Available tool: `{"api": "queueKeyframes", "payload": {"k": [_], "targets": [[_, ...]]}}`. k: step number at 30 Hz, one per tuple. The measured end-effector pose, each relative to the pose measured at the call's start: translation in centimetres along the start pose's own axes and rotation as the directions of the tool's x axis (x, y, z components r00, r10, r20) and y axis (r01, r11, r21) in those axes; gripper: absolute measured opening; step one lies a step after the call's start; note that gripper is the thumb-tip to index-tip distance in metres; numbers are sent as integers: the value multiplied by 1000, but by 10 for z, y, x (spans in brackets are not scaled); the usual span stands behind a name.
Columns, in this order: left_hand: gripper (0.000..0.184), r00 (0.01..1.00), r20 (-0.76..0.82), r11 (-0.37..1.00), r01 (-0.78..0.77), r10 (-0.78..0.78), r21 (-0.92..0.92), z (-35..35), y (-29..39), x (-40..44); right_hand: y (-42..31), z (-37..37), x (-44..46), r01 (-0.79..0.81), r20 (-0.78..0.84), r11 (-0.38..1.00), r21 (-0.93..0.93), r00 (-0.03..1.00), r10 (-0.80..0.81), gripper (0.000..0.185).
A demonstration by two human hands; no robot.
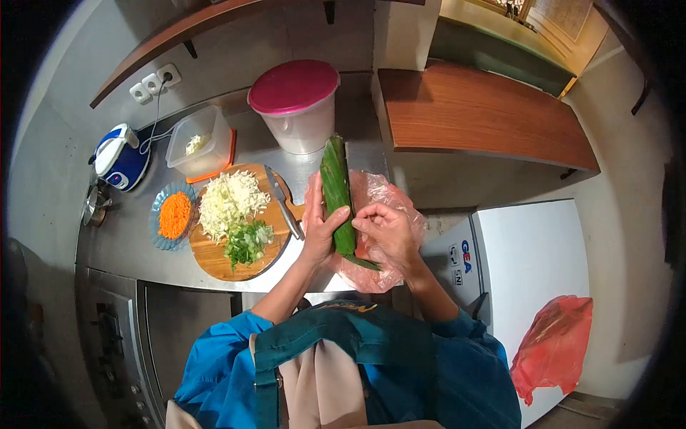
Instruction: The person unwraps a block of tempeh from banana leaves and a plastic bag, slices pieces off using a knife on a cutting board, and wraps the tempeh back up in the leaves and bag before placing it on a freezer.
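A long roll wrapped in green banana leaf [334, 179] lies between my hands, pointing away from me, with a loose leaf strip at its near end. My left hand [321, 227] grips it from the left, thumb across the top. On the other side, the fingers of my right hand [386, 230] pinch at the leaf's right edge. Beneath the roll is a crinkled, pinkish clear plastic bag [386, 189]. Left of my left hand, a round wooden board [207, 261] carries chopped white cabbage [232, 200], sliced green onion [247, 243] and a knife [282, 204].
A glass plate of shredded carrot [174, 216], a clear plastic tub [193, 146], a blue rice cooker [121, 157] and a white bucket with a pink lid [294, 93] stand on the counter. At right is a white freezer [532, 243] with a red plastic bag [554, 347].
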State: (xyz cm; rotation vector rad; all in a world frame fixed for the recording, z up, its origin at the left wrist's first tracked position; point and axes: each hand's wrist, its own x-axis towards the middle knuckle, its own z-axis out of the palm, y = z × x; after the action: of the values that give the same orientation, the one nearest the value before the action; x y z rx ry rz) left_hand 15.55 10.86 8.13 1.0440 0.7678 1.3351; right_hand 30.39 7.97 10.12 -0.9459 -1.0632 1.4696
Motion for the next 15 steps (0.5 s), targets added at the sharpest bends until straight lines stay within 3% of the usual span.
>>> {"api": "queueKeyframes", "payload": {"k": [5, 8, 11, 15], "targets": [[88, 999, 42, 994, 35, -31, -101, 3, 6, -3, 5, -6, -1, -38, -1, 999, -25, 999, 38, 10], [88, 998, 21, 993, 56, -54, -108, 1, 1, -3, 12, -7, -1, 66, -58, 975, -211, 995, -80, 9], [88, 995, 68, 979, 84, -72, -183, 21, 25, -9, -8, 1, -4, 31, -119, 981, -189, 991, -54, 9], [85, 996, 60, 977, 70, -59, -200, 30, 32, -11, 5, -14, -1, 42, -82, 976, -213, 995, -61, 7]]}}
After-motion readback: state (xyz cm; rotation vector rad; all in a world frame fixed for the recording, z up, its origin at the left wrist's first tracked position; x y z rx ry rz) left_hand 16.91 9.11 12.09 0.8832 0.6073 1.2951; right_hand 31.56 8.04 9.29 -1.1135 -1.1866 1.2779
